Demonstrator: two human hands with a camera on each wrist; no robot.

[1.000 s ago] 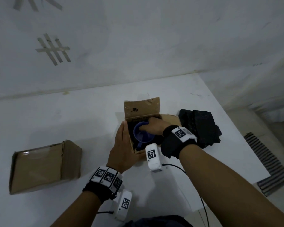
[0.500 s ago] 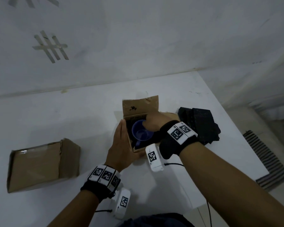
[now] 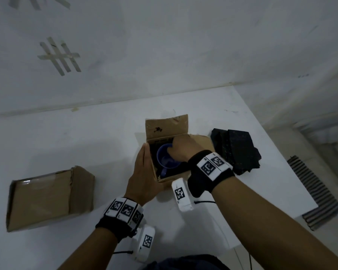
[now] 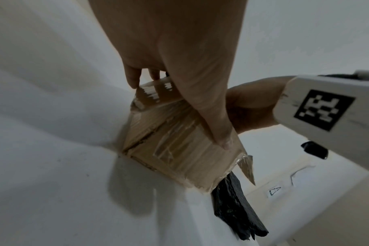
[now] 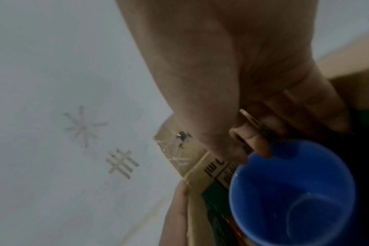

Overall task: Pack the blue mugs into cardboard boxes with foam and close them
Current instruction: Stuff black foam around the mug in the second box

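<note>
An open cardboard box point(image 3: 167, 127) stands mid-table with its far flap raised and dark foam lining inside. A blue mug point(image 3: 164, 162) sits upright in it, mouth up, also seen close in the right wrist view point(image 5: 295, 199). My left hand point(image 3: 144, 172) holds the box's left near corner, thumb laid along the taped side point(image 4: 175, 146) and fingers over the top edge. My right hand point(image 3: 181, 151) reaches into the box with curled fingers that pinch the mug's far rim; one fingertip point(image 5: 261, 149) lies on the rim. The lower part of the mug is hidden.
A pile of black foam pieces point(image 3: 236, 151) lies right of the open box, near the table's right edge. A closed, taped cardboard box point(image 3: 47, 195) sits at the left. The wall runs along the table's far side; a striped mat point(image 3: 310, 191) is on the floor.
My right hand has shifted slightly toward the mug's far right rim inside the box. The left hand has stayed on the box's side.
</note>
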